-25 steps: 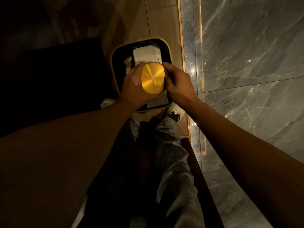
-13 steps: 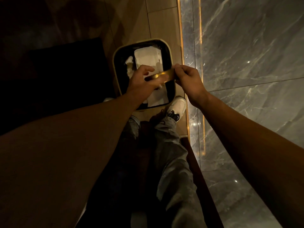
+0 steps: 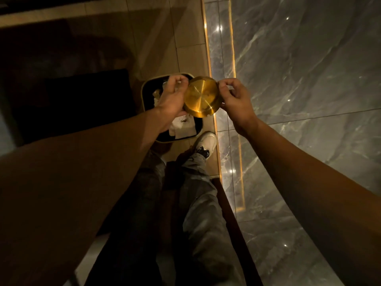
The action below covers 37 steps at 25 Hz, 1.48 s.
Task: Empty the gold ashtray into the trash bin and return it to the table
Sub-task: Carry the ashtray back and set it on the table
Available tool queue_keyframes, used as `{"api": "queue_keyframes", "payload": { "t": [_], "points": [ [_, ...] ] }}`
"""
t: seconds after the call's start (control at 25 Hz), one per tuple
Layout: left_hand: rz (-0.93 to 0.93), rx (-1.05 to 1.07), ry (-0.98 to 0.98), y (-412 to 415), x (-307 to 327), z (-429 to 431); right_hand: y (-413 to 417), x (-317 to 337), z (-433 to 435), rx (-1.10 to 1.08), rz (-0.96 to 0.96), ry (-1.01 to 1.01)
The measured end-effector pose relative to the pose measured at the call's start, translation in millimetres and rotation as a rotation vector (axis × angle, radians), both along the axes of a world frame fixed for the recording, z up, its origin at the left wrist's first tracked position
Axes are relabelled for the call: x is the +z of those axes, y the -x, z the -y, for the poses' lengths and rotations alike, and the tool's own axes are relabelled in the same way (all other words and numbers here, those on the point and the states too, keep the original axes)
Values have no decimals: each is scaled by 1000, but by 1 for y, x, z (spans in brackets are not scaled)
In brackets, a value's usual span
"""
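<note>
The round gold ashtray (image 3: 201, 98) hangs above the right edge of the trash bin (image 3: 146, 93), its hollow side facing up towards me. My left hand (image 3: 172, 98) grips its left rim and my right hand (image 3: 235, 100) pinches its right rim with the fingertips. The bin is dark with a pale rim and stands on the wooden floor. Inside it lie white crumpled papers (image 3: 183, 127) with small dark bits on top. My left forearm hides part of the bin's near side.
A grey marble wall (image 3: 299, 79) with a lit gold strip rises on the right. A dark block of furniture (image 3: 68, 106) stands left of the bin. My legs and a white shoe (image 3: 205, 142) are just below the bin.
The ashtray went from bottom-up over the bin, through edge-on, to hollow side up. Both hands rose and shifted right with it. Dark bits now lie on the paper.
</note>
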<state>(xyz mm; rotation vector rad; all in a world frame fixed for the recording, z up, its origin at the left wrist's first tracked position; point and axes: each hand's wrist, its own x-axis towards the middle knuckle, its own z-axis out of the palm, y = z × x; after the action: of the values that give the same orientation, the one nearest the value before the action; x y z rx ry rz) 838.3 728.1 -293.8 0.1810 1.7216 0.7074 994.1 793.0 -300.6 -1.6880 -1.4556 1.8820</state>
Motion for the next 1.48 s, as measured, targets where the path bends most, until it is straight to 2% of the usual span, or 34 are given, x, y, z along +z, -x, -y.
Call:
{"api": "queue_keyframes", "payload": {
  "t": [0.28, 0.64, 0.8, 1.08, 1.36, 1.48],
  "points": [
    [64, -108, -168, -2, 116, 3, -12, 114, -4, -106, -48, -12],
    [-264, -471, -381, 12, 235, 46, 4, 224, 24, -209, -172, 9],
    [-445, -409, -485, 33, 267, 77, 21, 261, 41, -100, -191, -62],
    [-462, -327, -587, 97, 306, 139, 75, 321, 95, 126, -217, -277],
    [-575, -343, -685, 186, 340, 212, 157, 362, 168, 258, -162, -384],
    [-638, -302, -697, 209, 354, 243, 185, 372, 190, 360, -199, -352]
  ]
}}
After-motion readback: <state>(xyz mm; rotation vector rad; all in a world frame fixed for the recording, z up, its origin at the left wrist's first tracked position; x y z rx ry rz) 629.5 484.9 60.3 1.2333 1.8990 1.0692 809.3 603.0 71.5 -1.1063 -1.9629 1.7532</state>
